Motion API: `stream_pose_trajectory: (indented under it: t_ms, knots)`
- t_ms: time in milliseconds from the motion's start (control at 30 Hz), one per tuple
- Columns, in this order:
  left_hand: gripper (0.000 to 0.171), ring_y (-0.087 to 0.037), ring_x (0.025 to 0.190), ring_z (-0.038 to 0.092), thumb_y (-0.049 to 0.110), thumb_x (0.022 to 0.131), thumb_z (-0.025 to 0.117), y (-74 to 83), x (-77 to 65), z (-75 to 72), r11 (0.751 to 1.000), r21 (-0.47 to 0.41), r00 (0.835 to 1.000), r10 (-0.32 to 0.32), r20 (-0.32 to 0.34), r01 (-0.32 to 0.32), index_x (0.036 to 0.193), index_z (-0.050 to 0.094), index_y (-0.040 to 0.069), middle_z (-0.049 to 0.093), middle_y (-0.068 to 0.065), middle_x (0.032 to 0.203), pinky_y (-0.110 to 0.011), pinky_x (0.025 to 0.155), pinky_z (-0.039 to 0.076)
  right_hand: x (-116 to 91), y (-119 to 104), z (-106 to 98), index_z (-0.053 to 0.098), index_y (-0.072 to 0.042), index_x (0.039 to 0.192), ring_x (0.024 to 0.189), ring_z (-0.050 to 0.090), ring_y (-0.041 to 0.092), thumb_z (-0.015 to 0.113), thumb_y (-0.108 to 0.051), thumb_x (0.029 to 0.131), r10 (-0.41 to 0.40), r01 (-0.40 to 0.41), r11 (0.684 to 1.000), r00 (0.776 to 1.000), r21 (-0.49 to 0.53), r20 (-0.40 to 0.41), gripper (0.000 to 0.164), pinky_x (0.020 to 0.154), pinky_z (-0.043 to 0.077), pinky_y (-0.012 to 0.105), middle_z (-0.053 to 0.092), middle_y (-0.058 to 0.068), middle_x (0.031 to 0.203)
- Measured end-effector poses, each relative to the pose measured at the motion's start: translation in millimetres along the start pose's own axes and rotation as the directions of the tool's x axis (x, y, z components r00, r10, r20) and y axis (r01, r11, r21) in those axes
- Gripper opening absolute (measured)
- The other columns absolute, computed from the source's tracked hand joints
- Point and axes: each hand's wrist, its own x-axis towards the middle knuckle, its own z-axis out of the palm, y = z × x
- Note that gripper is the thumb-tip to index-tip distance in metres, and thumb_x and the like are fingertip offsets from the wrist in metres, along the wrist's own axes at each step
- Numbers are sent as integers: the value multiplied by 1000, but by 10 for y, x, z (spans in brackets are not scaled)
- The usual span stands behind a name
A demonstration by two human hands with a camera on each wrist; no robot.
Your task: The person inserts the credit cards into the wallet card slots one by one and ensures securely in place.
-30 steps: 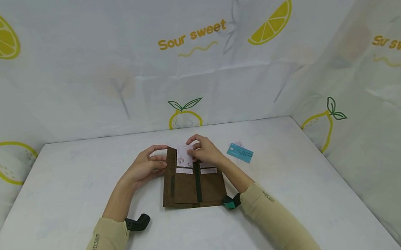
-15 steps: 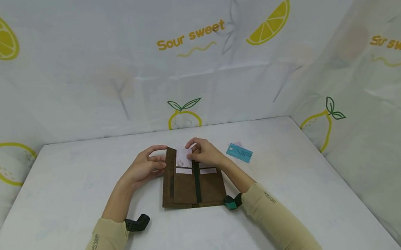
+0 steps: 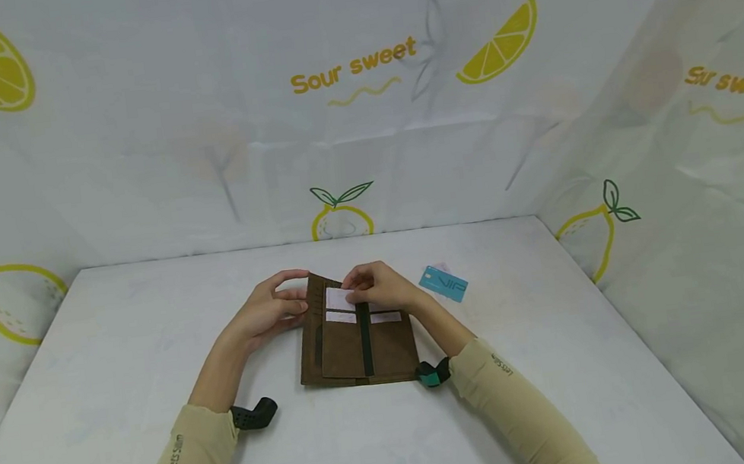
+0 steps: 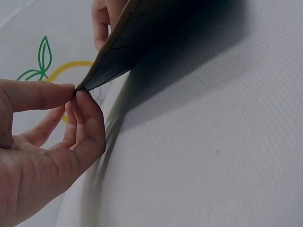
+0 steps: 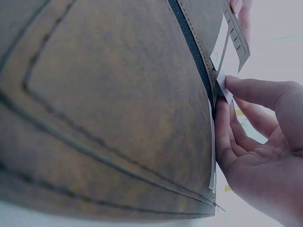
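A brown wallet [image 3: 344, 351] lies unfolded on the table, its left flap raised. My left hand [image 3: 269, 310] pinches the top corner of that flap between thumb and finger, shown close up in the left wrist view. With thumb and fingers, my right hand [image 3: 384, 289] pinches a whitish card [image 3: 336, 297] at its right edge. This card stands in an upper slot of the wallet's left half, its lower part hidden in the slot. Below it, another white card [image 3: 340, 317] shows as a strip. A similar white strip [image 3: 385, 318] shows in the right half.
A blue card marked VIP [image 3: 443, 283] lies on the white table [image 3: 513, 384] right of the wallet, partly covering a pale card [image 3: 443, 266]. A lemon-printed white curtain [image 3: 195, 130] hangs behind the table. Each wrist carries a black device [image 3: 255, 414].
The whitish card has slid down into its slot, and my right hand has moved down with it. My left hand keeps its hold on the wallet flap.
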Motion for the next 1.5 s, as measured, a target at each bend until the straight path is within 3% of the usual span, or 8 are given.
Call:
stream_pose_trajectory:
  t_ms: [300, 600, 900, 1233, 1500]
  knots:
    - [67, -13, 99, 64, 0, 101, 68, 10, -9, 4, 1000, 10, 1000, 8, -4, -8, 162, 46, 14, 60, -9, 126, -28, 90, 59, -19, -4, -8, 78, 0, 113, 93, 70, 10, 76, -10, 100, -11, 10, 1000, 999, 8, 50, 16, 89, 57, 25, 79, 15, 110]
    - [58, -10, 109, 66, 2, 105, 65, -16, 6, -19, 997, 49, 998, 66, -21, -65, 160, 51, 8, 67, -6, 125, -23, 94, 57, -27, -1, -17, 81, -4, 109, 93, 70, 11, 77, -11, 100, 8, -10, 1000, 998, 22, 68, 13, 88, 57, 26, 81, 10, 106]
    - [54, -4, 104, 69, 4, 104, 68, -44, 34, -26, 990, 81, 991, 122, -46, -118, 156, 56, 1, 70, -11, 129, -19, 94, 58, -23, 13, -11, 82, -2, 108, 91, 69, 9, 77, -10, 99, 5, -6, 1000, 997, 19, 72, 12, 86, 57, 25, 81, 12, 107]
    - [55, -4, 106, 69, 7, 103, 71, -46, 28, -20, 987, 109, 991, 126, -52, -120, 156, 56, 3, 67, -20, 140, -20, 96, 57, -26, 24, -13, 83, -3, 104, 92, 67, 9, 75, -9, 100, -16, 15, 1000, 998, 19, 68, 10, 86, 55, 25, 81, 12, 110]
    - [54, -3, 105, 68, 7, 103, 71, -54, 30, -21, 988, 103, 990, 125, -59, -119, 155, 56, 1, 70, -12, 131, -17, 93, 57, -35, 55, -19, 83, -4, 110, 97, 72, 10, 77, -14, 100, -15, 15, 1000, 999, -8, 33, 15, 92, 57, 27, 82, 12, 115]
